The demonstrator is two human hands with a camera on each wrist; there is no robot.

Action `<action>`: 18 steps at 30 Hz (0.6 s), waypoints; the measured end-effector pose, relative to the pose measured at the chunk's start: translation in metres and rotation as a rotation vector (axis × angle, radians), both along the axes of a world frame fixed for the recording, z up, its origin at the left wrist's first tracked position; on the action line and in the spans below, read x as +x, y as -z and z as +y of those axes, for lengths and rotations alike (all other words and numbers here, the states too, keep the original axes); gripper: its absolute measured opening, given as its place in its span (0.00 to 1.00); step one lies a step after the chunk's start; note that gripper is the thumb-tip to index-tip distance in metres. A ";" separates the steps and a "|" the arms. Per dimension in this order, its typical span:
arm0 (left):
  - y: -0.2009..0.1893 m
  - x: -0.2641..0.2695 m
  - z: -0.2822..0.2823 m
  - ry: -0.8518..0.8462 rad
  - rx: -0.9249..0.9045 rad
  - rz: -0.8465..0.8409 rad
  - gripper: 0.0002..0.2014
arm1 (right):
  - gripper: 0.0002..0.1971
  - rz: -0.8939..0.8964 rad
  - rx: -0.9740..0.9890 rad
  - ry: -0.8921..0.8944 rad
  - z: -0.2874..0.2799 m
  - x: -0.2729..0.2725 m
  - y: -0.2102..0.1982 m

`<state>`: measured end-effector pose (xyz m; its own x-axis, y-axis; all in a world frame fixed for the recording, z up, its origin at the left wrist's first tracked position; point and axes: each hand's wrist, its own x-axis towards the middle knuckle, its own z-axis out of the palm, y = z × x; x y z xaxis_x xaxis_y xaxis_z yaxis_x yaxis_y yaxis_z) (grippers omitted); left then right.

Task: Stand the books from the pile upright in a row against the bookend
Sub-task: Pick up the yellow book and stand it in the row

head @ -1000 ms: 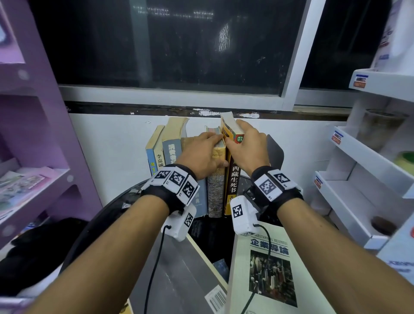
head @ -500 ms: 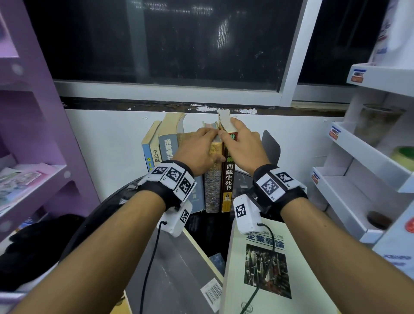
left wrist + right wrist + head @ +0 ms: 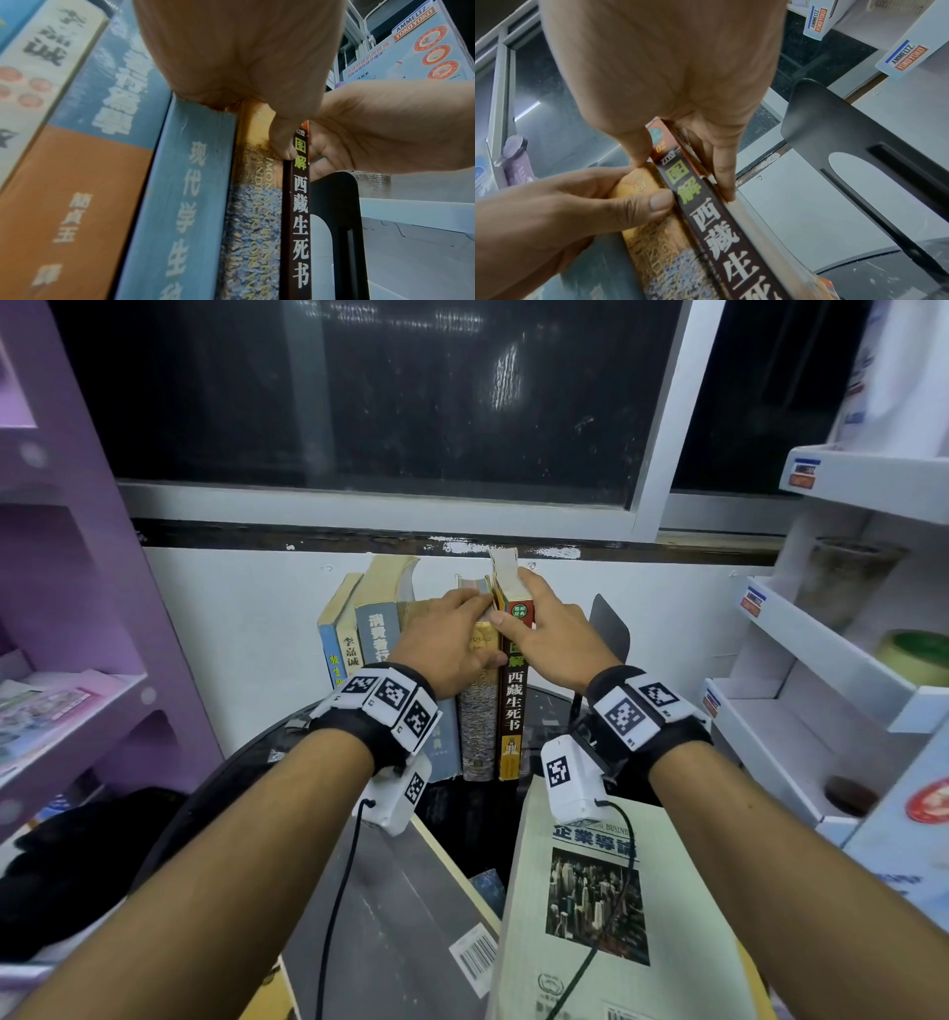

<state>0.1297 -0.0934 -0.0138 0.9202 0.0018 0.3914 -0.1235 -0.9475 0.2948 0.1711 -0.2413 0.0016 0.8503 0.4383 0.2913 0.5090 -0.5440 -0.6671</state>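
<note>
Brown-spined book [image 3: 513, 706] stands upright at row's right end, not touching bookend [image 3: 611, 629]; right hand [image 3: 552, 634] fingers pinch its top; left hand [image 3: 441, 649] fingers and thumb clamp mottled neighbour [image 3: 477, 726]; likely best: press books together, slide them against bookend, spines flush.

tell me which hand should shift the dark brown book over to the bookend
Right. The right hand grips the dark brown book, nearest the bookend; the left hand holds the neighbouring book.
</note>
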 end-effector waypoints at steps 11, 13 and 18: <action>0.001 -0.001 0.001 0.000 -0.028 -0.022 0.36 | 0.34 0.004 0.018 -0.019 0.000 0.000 0.001; 0.001 -0.002 0.000 0.000 -0.039 -0.033 0.37 | 0.34 0.012 0.033 -0.019 0.000 -0.001 0.002; 0.002 -0.004 -0.001 0.009 -0.068 -0.055 0.36 | 0.35 0.027 0.082 -0.016 0.000 0.000 0.005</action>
<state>0.1255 -0.0942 -0.0159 0.8974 0.0223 0.4407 -0.1495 -0.9243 0.3511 0.1713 -0.2417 -0.0034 0.8513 0.4279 0.3037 0.4986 -0.4790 -0.7225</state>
